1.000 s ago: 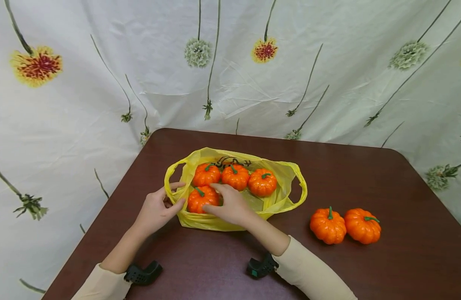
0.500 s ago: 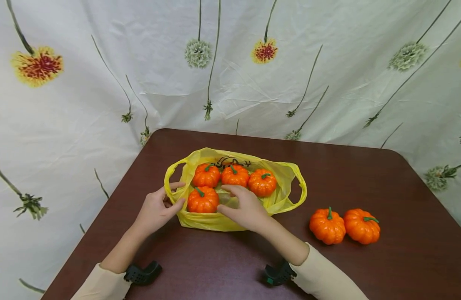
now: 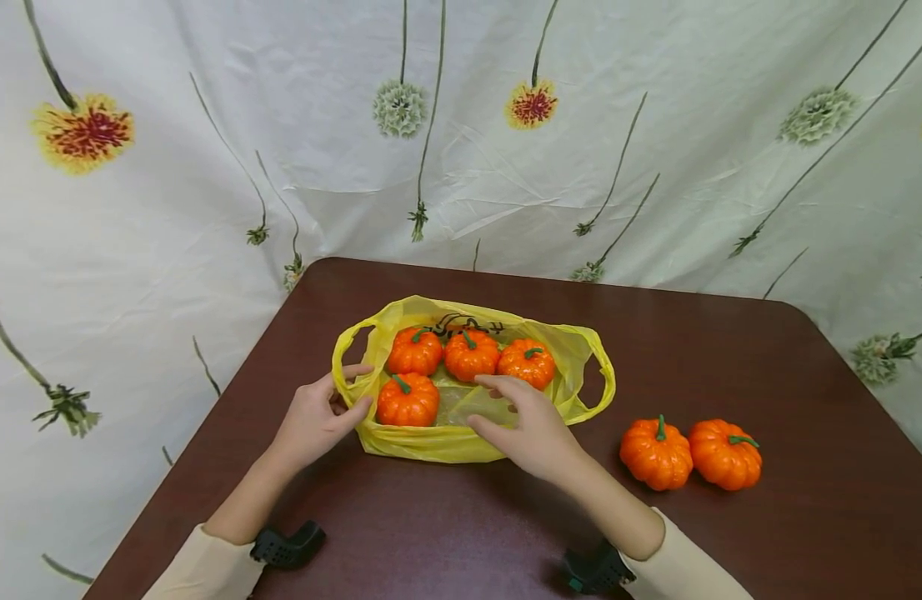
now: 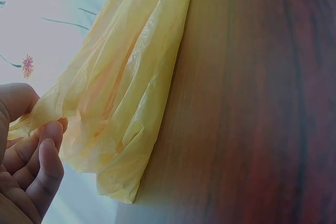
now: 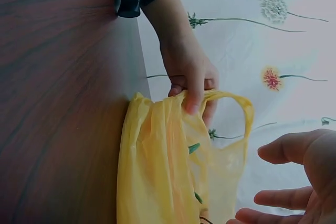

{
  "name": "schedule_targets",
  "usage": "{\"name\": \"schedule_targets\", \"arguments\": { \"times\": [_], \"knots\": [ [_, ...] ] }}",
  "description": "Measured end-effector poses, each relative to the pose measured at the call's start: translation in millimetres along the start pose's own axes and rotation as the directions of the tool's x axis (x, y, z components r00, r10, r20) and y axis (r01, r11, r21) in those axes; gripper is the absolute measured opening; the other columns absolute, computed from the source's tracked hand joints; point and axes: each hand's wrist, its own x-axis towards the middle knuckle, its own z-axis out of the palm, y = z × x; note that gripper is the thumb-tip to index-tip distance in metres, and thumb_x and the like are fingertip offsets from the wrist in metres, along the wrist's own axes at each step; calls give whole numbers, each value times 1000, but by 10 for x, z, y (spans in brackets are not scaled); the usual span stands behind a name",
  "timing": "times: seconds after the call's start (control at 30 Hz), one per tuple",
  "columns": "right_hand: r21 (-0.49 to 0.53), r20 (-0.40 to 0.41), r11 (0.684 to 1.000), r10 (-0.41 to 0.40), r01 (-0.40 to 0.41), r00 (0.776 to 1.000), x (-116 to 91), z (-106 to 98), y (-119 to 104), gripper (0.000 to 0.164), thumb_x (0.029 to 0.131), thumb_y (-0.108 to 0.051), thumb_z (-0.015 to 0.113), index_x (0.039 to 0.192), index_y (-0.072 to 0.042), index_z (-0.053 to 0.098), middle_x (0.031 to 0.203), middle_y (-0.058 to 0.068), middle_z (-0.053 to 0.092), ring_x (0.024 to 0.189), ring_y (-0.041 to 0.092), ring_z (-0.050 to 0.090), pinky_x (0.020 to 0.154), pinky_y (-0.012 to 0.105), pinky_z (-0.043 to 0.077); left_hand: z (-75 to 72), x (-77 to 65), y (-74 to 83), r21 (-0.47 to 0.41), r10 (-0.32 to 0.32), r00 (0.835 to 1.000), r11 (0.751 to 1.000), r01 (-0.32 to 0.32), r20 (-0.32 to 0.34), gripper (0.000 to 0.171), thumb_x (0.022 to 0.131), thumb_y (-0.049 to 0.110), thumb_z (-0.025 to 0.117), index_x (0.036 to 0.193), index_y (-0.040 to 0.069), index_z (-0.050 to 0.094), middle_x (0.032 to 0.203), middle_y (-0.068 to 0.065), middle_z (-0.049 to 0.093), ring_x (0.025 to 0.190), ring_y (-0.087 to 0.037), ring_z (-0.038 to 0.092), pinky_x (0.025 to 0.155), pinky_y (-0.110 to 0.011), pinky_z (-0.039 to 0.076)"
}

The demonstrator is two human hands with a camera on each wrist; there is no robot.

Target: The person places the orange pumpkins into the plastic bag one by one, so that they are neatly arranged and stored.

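A yellow plastic bag [image 3: 431,446] stands with its mouth spread wide and several small orange pumpkins inside. Three of them form a back row, and a front pumpkin [image 3: 407,402] sits at the left. At the bag's left side, my left hand [image 3: 311,425] pinches the plastic by the handle; the left wrist view shows the thumb and fingers on the bunched film [image 4: 47,106]. Over the bag's front right, my right hand [image 3: 532,429] holds nothing, its fingers spread and apart from the front pumpkin. In the right wrist view, green stems [image 5: 194,148] show behind the plastic.
Right of the bag, a pumpkin [image 3: 656,454] and another pumpkin [image 3: 725,454] sit side by side on the dark brown table [image 3: 401,525]. A white flower-print cloth [image 3: 318,125] hangs behind the table's far edge.
My right hand has let go of the front-left pumpkin inside the bag and moved off to the right. The left hand and the bag stay where they were.
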Motion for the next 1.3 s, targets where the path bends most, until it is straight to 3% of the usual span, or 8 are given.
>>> {"name": "schedule_targets", "arguments": {
  "times": [0.83, 1.17, 1.3],
  "knots": [
    [-113, -130, 993, 27, -42, 991, -550, -470, 174, 41, 86, -19, 75, 124, -9, 66, 114, 4, 66, 106, 20, 60, 86, 46, 50, -8, -12, -17, 9, -15, 1000, 1000, 15, 0, 37, 85, 8, 72, 120, 2, 64, 65, 3, 55, 50, -9, 46, 49, -25, 43],
    [-123, -240, 983, 101, -134, 965, -715, -719, 257, 33, 88, -19, 73, 119, -10, 67, 107, 4, 69, 94, 17, 64, 80, 37, 53, -7, -4, -5, 6, -8, 1000, 1000, 8, -1, 37, 86, 9, 72, 121, 2, 64, 66, 3, 56, 51, -9, 47, 50, -25, 44],
    [-151, -294, 973, 125, -175, 948, -800, -845, 312, 26, 89, -20, 72, 114, -12, 69, 101, 1, 70, 91, 10, 63, 81, 26, 50, -1, 6, -9, 6, -12, 1000, 1000, 12, -4, 37, 85, 9, 72, 121, 2, 64, 67, 3, 57, 52, -9, 48, 50, -25, 44]
  ]
}}
